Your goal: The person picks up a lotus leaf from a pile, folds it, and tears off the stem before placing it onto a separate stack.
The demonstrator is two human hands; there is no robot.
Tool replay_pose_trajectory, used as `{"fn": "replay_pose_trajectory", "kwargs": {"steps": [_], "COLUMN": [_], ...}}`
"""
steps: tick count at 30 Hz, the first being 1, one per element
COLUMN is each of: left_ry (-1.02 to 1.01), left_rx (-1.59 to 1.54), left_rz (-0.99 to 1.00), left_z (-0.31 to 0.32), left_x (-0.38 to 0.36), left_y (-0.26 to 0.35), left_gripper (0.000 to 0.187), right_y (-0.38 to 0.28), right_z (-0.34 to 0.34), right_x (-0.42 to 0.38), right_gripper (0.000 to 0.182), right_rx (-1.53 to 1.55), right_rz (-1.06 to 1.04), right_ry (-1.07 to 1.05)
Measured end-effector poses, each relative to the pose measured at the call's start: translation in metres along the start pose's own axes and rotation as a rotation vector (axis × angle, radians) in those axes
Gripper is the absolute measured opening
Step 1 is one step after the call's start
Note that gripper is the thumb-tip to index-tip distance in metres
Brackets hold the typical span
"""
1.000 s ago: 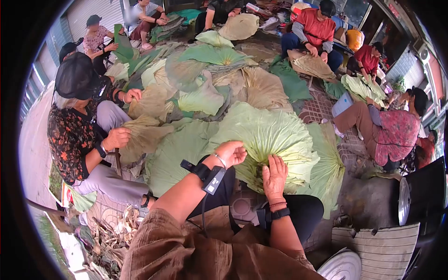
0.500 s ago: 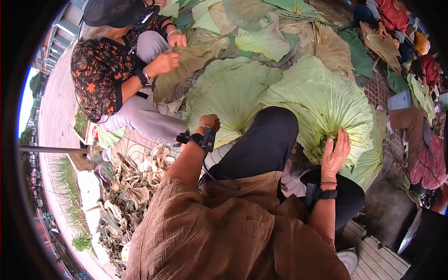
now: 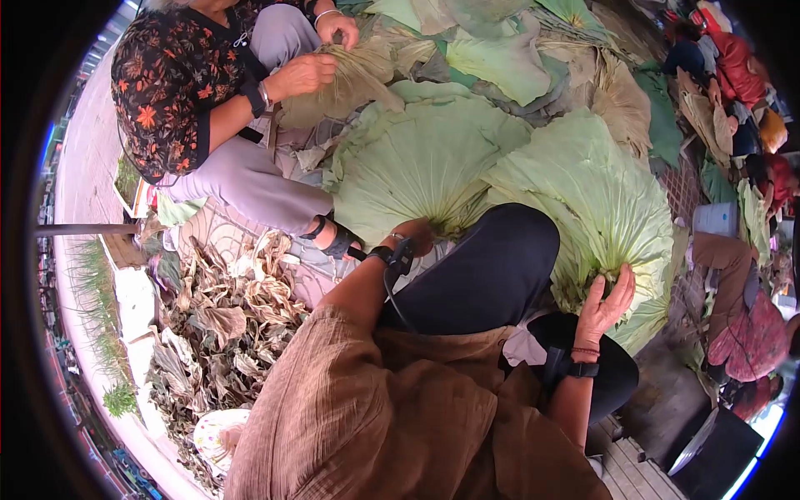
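Two broad pale-green lotus leaves, seemingly layered, spread out in front of my knees. My left hand point(image 3: 415, 235) is at the gathered centre of the left lotus leaf point(image 3: 425, 158), its fingers curled in against the leaf and partly hidden. On the right lotus leaf point(image 3: 596, 196), my right hand point(image 3: 607, 304) rests by the bunched dark centre. Its fingers are stretched out and the thumb stands apart, so it is open. My bent knee point(image 3: 492, 258) lies between the hands.
At upper left, a seated person's hand point(image 3: 302, 75) holds a dry brownish leaf point(image 3: 354, 79). More leaves point(image 3: 500, 62) cover the ground beyond. Crumpled dry leaves point(image 3: 225, 321) are heaped at my left. Other people sit at right, near a bucket point(image 3: 715, 218). Wooden slats point(image 3: 637, 471) lie at lower right.
My left hand has moved right, from the left leaf's near edge to its gathered centre. My right hand stays beside the right leaf's centre. The view has shifted slightly.
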State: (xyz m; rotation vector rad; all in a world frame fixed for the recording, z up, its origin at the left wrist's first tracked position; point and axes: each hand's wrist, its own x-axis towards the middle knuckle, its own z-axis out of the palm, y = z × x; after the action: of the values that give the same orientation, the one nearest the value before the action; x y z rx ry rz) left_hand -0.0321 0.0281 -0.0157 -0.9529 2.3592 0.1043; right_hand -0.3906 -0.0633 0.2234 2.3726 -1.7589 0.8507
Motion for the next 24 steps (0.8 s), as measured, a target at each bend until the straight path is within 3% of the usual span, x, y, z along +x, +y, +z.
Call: {"fn": "replay_pose_trajectory", "kwargs": {"steps": [2, 3, 5, 8, 11, 14, 16, 18, 22, 24], "left_ry": [0.259, 0.259, -0.482, -0.602, -0.716, -0.632, -0.658, -0.701, -1.054, -1.132], "left_rx": [0.78, 0.779, 2.413, 2.386, 2.295, 2.31, 2.331, 2.321, 2.585, 2.663], "left_rz": [-0.086, -0.092, 0.476, 0.444, 0.356, 0.332, 0.354, 0.538, 0.639, 0.601], "left_z": [0.076, 0.072, 0.046, -0.04, -0.032, -0.026, -0.032, -0.068, -0.121, -0.147], "left_x": [0.038, 0.037, 0.029, -0.016, -0.017, -0.017, -0.019, -0.033, -0.058, -0.072], "left_y": [0.017, 0.015, 0.006, -0.013, -0.021, -0.04, -0.055, -0.069, -0.08, -0.086], "left_gripper": [0.018, 0.018, 0.018, 0.018, 0.019, 0.018, 0.017, 0.016, 0.013, 0.01], "right_y": [0.001, 0.001, -0.001, 0.001, -0.002, -0.004, -0.001, 0.002, 0.003, 0.001], "right_z": [0.002, 0.002, 0.001, 0.002, 0.001, 0.0, 0.0, 0.001, 0.001, 0.0], "right_x": [-0.001, -0.001, 0.0, -0.001, 0.001, 0.002, 0.002, 0.001, 0.001, 0.001], "right_gripper": [0.049, 0.049, 0.049, 0.049, 0.049, 0.049, 0.049, 0.049, 0.049, 0.049], "right_rx": [0.008, -0.004, -0.021, -0.025, -0.04, -0.036, -0.033, -0.027, -0.017, -0.003], "right_rz": [-0.004, -0.001, -0.003, -0.012, -0.017, -0.015, -0.021, -0.024, -0.029, -0.023], "right_ry": [0.0, 0.002, 0.005, 0.01, 0.018, 0.021, 0.033, 0.045, 0.061, 0.073]}}
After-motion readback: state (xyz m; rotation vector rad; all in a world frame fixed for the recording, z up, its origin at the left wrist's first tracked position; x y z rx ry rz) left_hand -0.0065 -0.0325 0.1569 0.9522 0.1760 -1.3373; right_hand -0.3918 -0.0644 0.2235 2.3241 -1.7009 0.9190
